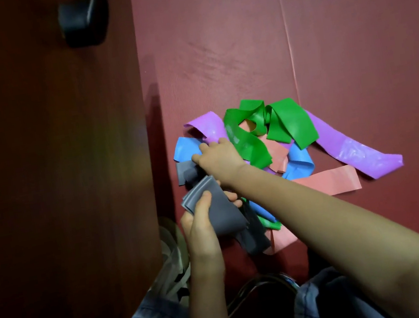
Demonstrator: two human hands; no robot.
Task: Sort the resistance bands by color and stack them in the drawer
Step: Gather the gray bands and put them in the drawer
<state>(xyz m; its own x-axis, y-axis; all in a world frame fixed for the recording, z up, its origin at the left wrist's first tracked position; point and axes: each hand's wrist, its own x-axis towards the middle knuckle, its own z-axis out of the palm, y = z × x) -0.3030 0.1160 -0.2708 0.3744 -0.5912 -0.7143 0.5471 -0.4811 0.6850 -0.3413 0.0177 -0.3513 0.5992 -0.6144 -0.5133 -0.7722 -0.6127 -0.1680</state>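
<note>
Tangled heap of resistance bands (270,148) on the maroon floor mat (292,33): green at 12 o'clock, purple trailing to 3, pink at 5, blue at 9. Left hand (200,227) clamped in a grip on folded grey band (218,207). Right hand (217,157) reaching into the heap's 9 o'clock edge, fingers curled on grey material there. Dark wooden cabinet (50,157) at left.

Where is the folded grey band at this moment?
In the head view, the folded grey band is held in the left hand, low and left of the band pile, beside the wooden cabinet.
</note>
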